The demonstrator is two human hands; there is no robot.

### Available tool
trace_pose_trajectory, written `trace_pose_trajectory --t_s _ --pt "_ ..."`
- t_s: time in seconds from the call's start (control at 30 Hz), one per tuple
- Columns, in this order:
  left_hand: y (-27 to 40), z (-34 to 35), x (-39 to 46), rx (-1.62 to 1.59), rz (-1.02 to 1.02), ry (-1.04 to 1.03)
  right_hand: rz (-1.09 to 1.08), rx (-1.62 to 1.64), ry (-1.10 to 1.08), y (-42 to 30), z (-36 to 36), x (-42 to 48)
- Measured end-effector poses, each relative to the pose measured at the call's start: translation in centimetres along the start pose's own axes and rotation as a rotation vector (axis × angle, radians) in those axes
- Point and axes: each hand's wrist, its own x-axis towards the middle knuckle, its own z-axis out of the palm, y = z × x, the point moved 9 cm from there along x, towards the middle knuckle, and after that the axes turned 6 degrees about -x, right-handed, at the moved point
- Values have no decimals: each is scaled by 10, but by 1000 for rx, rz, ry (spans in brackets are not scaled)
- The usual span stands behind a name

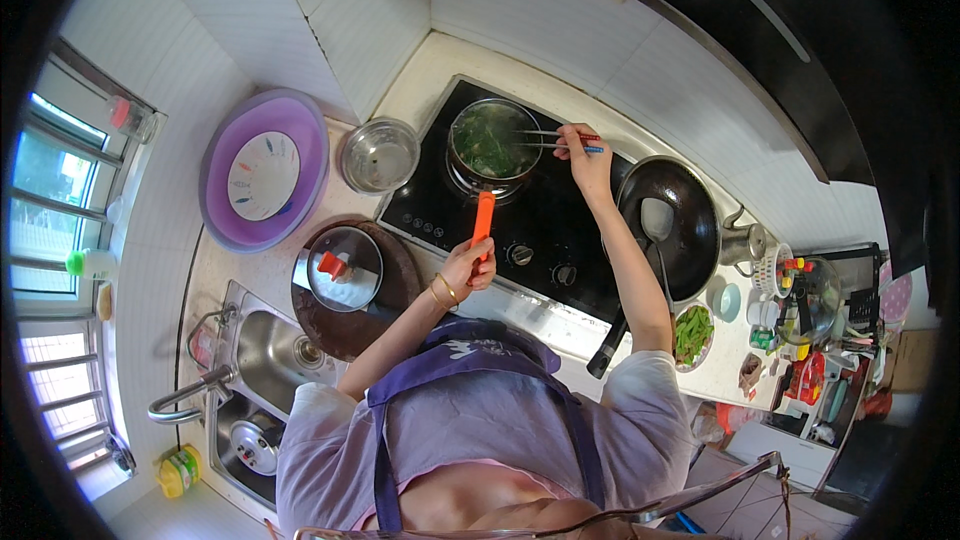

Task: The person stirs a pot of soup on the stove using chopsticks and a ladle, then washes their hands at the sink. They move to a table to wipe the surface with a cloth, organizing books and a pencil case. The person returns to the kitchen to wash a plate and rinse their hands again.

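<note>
My left hand (471, 267) grips the orange handle (484, 221) of a small saucepan (491, 178) on the left side of a black glass cooktop (566, 232). Leafy greens (487, 136) fill the pan, in what looks like liquid. Between the fingers of my right hand (586, 165) is a pair of metal chopsticks (551, 139) with red and blue ends. Their tips reach over the pan's right rim into the greens. To the right, a dark wok (686, 270) holds a metal spatula (657, 221), lying near my right forearm.
A steel bowl (379, 156) stands left of the cooktop, beside a purple basin (311, 202) with a patterned plate (262, 172). A glass lid (364, 285) rests on a round board (401, 270) near the sink (274, 330). Cut green vegetables (693, 334) sit right of the wok; its handle (607, 349) juts towards me.
</note>
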Motion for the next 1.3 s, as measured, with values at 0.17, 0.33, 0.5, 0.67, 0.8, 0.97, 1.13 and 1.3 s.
trace_pose_trajectory --t_s 0.17,0.33,0.5,0.67,0.8,0.97,1.13,1.3 --pt "0 0 -1 -6 3 12 86 -63 -74 9 7 -6" --pt "0 1 -2 -13 -2 7 20 16 8 2 -10 0" --pt "0 0 -2 -10 -1 4 105 65 -47 13 -6 -2" --pt "-1 0 -3 -11 -7 21 41 -78 10 12 -11 4" --pt "0 1 -3 -4 -13 18 99 20 -70 18 4 3" --pt "0 0 -3 1 -9 23 20 -41 -16 13 -6 11" --pt "0 1 -3 -2 -5 16 80 80 -21 15 0 12" --pt "0 1 -2 -9 -1 22 79 -25 -68 16 5 11"
